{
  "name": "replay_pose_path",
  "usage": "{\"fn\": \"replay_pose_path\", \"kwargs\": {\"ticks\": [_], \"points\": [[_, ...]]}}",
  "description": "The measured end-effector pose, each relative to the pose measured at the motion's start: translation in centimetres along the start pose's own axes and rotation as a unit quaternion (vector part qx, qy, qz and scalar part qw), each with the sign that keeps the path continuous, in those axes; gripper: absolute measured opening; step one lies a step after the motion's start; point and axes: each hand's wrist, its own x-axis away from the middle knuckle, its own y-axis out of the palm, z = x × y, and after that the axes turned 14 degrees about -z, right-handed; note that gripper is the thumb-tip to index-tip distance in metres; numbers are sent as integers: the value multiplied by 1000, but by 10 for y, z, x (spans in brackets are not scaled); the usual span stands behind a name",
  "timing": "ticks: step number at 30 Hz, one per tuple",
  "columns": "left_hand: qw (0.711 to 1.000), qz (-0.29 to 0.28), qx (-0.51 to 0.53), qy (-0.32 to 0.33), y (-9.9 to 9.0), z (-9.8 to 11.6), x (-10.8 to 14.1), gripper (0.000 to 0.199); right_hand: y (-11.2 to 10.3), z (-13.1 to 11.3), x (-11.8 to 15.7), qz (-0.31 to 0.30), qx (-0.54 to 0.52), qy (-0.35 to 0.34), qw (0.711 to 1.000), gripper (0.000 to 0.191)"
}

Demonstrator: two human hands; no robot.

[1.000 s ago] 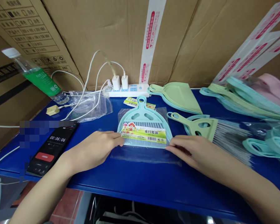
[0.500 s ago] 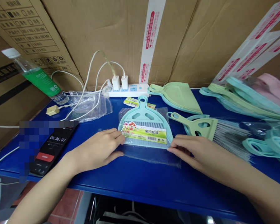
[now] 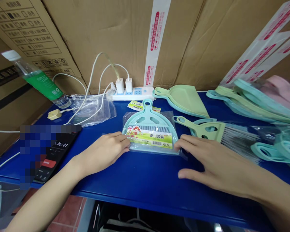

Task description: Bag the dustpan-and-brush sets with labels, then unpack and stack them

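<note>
Single head-worn view, facing forward and down, close above a blue table (image 3: 140,180)

Pale turquoise catches my eye on the dustpan set (image 3: 148,123), its yellow-green label (image 3: 151,139) printed with a red mushroom (image 3: 136,130); a deep-blue tabletop (image 3: 145,183); a pale-green dustpan (image 3: 187,99); brown cardboard (image 3: 111,38) crossed by red-on-white tape (image 3: 156,45); a green-labelled, white-capped bottle (image 3: 42,84).

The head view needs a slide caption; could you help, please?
Left hand and right hand flank a bagged dustpan-and-brush set.
</note>
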Motion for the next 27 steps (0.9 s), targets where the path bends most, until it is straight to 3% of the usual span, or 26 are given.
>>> {"fn": "replay_pose_path", "kwargs": {"ticks": [2,6,11,27], "points": [[1000,3,-3,4,0,0,0,21,2,2,0,7,15,-10,1000,55],[1000,8,-7,6,0,0,0,17,8,4,-5,19,30,-28,999,38],[1000,-6,-18,8,-5,0,2,12,10,5,-9,15,34,-31,999,30],[1000,26,-12,-10,-4,-1,-2,26,9,-2,-12,-37,-67,67,995,32]]}}
